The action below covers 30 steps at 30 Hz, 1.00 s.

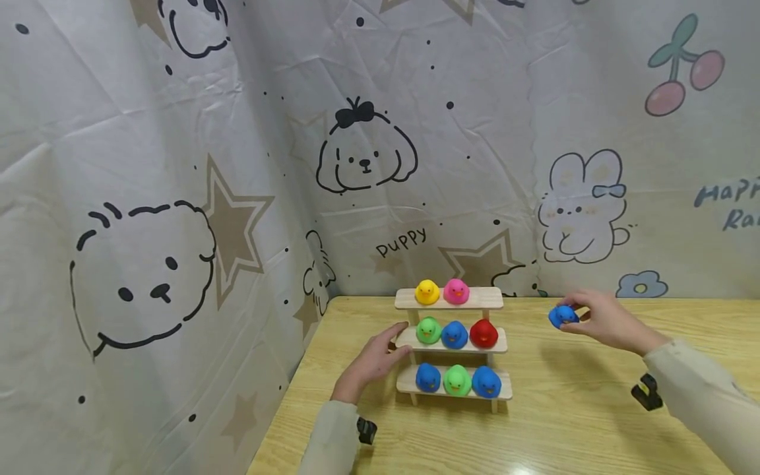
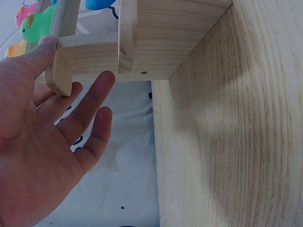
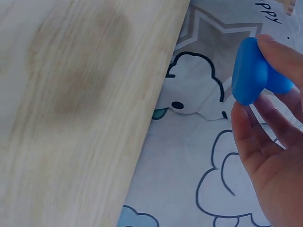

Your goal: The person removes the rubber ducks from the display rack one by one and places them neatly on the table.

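A three-tier wooden stand (image 1: pixel 408 299) bears small toy ducks. A yellow duck (image 1: pixel 427 291) and a pink duck (image 1: pixel 456 291) sit on its top tier. Its middle tier holds green (image 1: pixel 428 330), blue (image 1: pixel 454 335) and red ducks; on the lowest, a green duck (image 1: pixel 458 380) sits between two blue ones. My left hand (image 1: pixel 374 356) grips the left end of the middle board, thumb on one side and fingers on the other in the left wrist view. Right of the stand, my right hand (image 1: pixel 611 322) pinches another blue duck (image 3: pixel 251 71) between thumb and fingers, above the table.
The wood-grain table (image 1: pixel 570 415) meets a printed white curtain (image 1: pixel 475 145) along its back edge. More curtain (image 1: pixel 148 165) hangs on the left side. A black strap piece (image 1: pixel 367 431) is at the left wrist, and another (image 1: pixel 647 392) is at the right.
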Motion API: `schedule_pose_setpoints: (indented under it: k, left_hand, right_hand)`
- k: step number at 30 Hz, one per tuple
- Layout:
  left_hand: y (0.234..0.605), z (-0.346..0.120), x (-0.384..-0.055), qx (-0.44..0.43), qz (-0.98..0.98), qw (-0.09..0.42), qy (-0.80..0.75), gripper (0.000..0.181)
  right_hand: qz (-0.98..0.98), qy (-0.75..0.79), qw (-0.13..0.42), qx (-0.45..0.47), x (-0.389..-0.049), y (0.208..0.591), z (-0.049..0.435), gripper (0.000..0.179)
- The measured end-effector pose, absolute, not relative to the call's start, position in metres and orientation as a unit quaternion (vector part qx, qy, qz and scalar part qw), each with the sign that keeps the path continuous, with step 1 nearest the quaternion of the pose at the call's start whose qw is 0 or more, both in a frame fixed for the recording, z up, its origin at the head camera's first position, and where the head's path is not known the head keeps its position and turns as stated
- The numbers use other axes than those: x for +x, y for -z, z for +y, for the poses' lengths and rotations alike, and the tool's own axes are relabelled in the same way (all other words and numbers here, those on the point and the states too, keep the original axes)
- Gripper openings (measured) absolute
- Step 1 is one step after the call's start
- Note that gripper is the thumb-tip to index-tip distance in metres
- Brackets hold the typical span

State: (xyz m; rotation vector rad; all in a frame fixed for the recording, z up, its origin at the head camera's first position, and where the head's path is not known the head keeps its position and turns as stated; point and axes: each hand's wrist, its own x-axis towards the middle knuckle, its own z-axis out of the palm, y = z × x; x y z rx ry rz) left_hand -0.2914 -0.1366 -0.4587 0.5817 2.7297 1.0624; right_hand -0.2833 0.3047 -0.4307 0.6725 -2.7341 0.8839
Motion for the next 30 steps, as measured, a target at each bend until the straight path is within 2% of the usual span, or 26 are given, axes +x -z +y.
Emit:
schedule_pose_setpoints:
  k: [17,30]
  left_hand:
    - [0.460,-0.137,-0.290,0.190,0.913,0.077,-0.354,0.056]
    - [0.458,-0.136,-0.291,0.197,0.911,0.077,-0.354,0.057]
  right_hand:
    - [-0.928,-0.307,0.047,0.206,-0.288,0.474,0.313,0.032]
    - [-0.925,-0.323,0.037,0.199,-0.289,0.499,0.320,0.038]
